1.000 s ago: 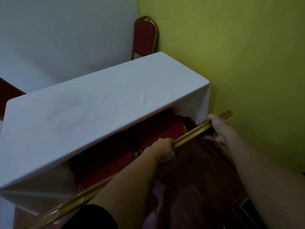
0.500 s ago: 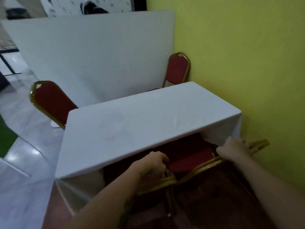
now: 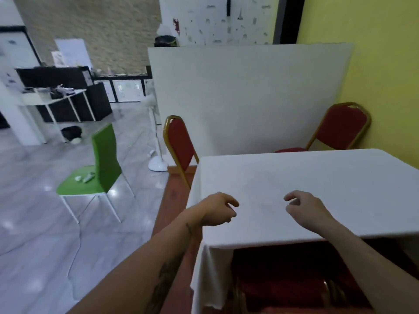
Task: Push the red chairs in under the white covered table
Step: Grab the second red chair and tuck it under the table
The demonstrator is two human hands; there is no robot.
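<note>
Both hands off the gold frame gripped half a second back. Left hand (image 3: 216, 210) and right hand (image 3: 303, 208) now over the white covered table (image 3: 306, 189), fingers loosely curled, half open, holding nothing; whether touching the cloth or just above it, cannot tell. View also lifted from the near edge of the table to the room beyond.

Near-side red chairs (image 3: 283, 284) now tucked under the table's near edge, seats dark in the shadow below the cloth hem, gold frame tubes just visible at the lower right. Judged: near side done or close to it, hands released for that reason.

Left to do, judged: two more red chairs on the far side of the table. Far-left chair (image 3: 179, 143) at the table's far left corner, back upright, well clear of the cloth edge. Far-right chair (image 3: 340, 130) behind the table's far right corner, seat edge just beside the tabletop, back close to the yellow wall (image 3: 374, 64).

Around: white partition (image 3: 249, 94) directly behind the far chairs, so little room to stand there. Green chair (image 3: 99, 164) well left of the table on the tiled floor, small items on its seat. Standing fan (image 3: 155, 137) between green chair and far-left chair, base near the likely path round the table's left end.
</note>
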